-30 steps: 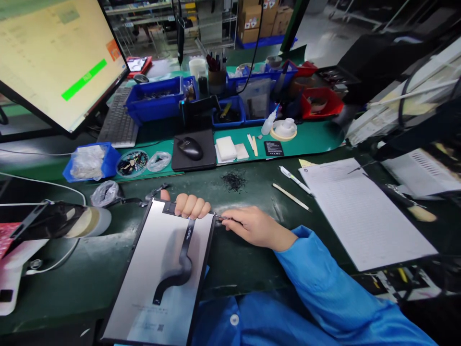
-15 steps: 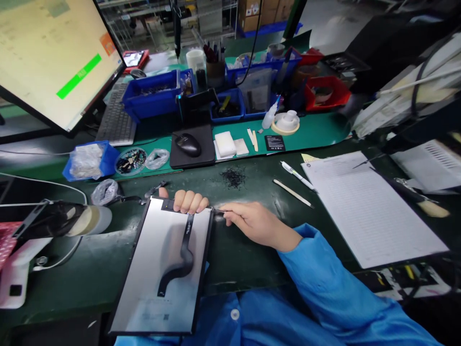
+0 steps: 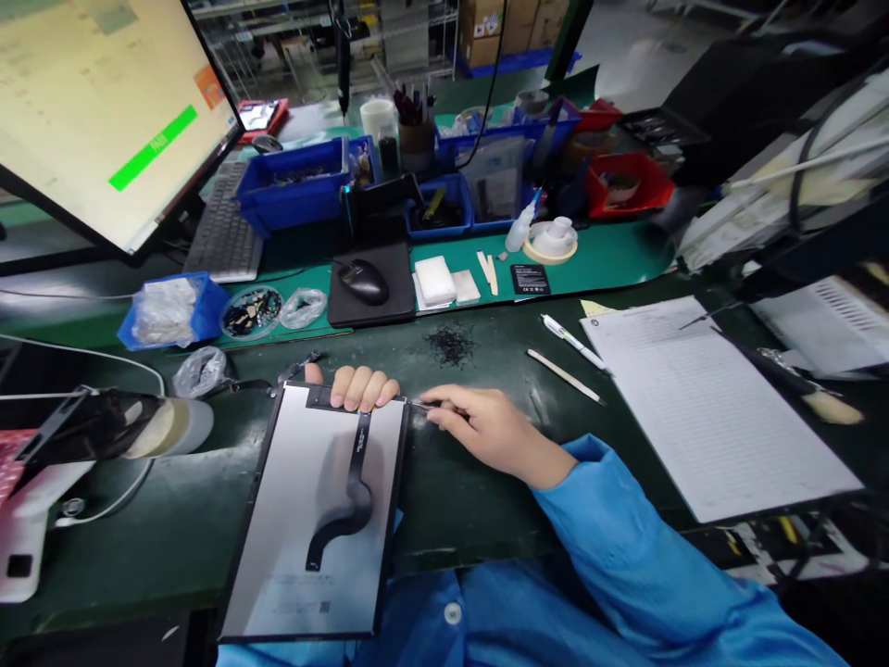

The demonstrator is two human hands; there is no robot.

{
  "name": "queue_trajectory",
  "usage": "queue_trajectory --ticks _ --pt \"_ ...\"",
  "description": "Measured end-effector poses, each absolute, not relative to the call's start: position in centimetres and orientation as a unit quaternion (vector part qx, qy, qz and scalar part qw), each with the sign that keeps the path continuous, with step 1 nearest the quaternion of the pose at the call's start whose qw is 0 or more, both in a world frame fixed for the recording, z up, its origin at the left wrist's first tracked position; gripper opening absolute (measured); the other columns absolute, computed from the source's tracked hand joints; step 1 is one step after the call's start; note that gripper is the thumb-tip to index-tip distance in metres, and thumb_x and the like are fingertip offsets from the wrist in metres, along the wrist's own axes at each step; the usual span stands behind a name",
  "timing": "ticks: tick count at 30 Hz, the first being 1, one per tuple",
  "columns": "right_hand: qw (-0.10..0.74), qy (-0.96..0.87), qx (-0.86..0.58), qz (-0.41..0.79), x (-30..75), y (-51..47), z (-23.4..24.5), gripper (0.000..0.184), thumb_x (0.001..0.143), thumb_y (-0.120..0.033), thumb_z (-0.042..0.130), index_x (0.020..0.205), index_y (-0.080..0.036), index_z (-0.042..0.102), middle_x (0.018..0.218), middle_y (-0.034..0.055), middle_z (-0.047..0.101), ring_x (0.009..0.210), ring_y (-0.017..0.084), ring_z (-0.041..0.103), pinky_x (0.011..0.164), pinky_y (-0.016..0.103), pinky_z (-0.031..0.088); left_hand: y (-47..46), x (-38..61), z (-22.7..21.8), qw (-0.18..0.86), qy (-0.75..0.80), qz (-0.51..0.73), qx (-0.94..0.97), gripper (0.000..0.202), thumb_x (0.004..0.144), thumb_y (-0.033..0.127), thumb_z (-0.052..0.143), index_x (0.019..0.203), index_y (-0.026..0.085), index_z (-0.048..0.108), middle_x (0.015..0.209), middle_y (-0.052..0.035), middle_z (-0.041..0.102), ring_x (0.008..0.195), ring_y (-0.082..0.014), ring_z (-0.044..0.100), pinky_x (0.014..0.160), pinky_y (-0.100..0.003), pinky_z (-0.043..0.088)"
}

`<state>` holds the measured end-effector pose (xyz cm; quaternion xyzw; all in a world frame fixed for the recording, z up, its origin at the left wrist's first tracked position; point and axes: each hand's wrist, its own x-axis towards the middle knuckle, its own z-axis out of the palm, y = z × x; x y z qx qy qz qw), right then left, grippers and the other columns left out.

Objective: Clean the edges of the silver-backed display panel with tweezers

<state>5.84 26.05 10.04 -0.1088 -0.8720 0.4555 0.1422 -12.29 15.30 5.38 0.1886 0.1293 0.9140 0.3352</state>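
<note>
My left hand (image 3: 363, 388) is closed over the top edge of a display panel (image 3: 288, 519), its fingers curled onto the front and the thumb beyond the upper left corner. The panel is tilted, with its silvery back towards me and its lower end by my lap. A black ribbon cable (image 3: 358, 505) runs down that back in an S-curve. Close by on the right, my right hand (image 3: 496, 431) pinches thin metal tweezers (image 3: 420, 405), mostly hidden in the fingers. Their tip is at the panel's upper right corner; whether it touches is too small to tell.
Black scraps (image 3: 451, 345) lie beyond the hands. A white pen (image 3: 573, 343), a thin stick (image 3: 566, 376) and a paper sheet (image 3: 715, 417) are to the right. Behind are a mouse (image 3: 362, 281) and blue bins (image 3: 295, 190). A monitor (image 3: 104, 111) stands at left.
The panel and both hands have shifted very slightly left. My right fingers have moved a little at the panel's corner, and the grips stay the same.
</note>
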Motion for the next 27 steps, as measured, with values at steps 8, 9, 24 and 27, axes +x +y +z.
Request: queue_trajectory --ticks 8,9,24,27 --pt "0.170 -0.891 -0.064 0.415 5.5 26.1 9.5 0.018 0.103 -0.025 0.059 0.107 -0.023 0.076 0.106 0.0047 0.080 0.096 0.020 0.074 0.087 0.031 0.055 14.8 -12.3 4.6 0.389 0.156 0.898 0.135 0.076 0.095 0.077 0.035 0.041 0.024 0.031 0.043 0.0046 0.003 0.041 -0.0133 0.013 0.048 -0.032 0.034" --pt "0.164 -0.890 -0.071 0.420 5.5 26.1 9.4 0.018 0.103 -0.025 0.059 0.110 -0.023 0.076 0.107 0.0047 0.080 0.097 0.020 0.075 0.087 0.031 0.056 14.9 -12.2 4.6 0.382 0.158 0.902 0.120 0.076 0.095 0.078 0.034 0.041 0.025 0.031 0.044 0.0049 0.003 0.041 -0.0132 0.012 0.048 -0.032 0.035" --pt "0.155 -0.853 -0.140 0.479 5.0 26.0 8.7 0.014 0.091 -0.026 0.074 0.104 -0.023 0.076 0.088 0.0009 0.079 0.077 0.017 0.073 0.073 0.026 0.055 14.9 -12.2 4.4 0.380 0.205 0.896 0.106 0.076 0.091 0.077 0.047 0.049 0.020 0.018 0.051 0.0049 0.003 0.045 -0.0130 0.019 0.052 -0.029 0.043" --pt "0.161 -0.872 -0.118 0.447 4.9 26.2 8.9 0.008 0.095 -0.024 0.069 0.098 -0.023 0.076 0.094 0.0028 0.080 0.085 0.018 0.074 0.079 0.028 0.056 15.3 -12.9 3.5 0.376 0.228 0.886 0.146 0.080 0.086 0.079 0.053 0.052 0.020 0.010 0.051 0.0057 -0.001 0.044 -0.0123 0.015 0.050 -0.029 0.041"
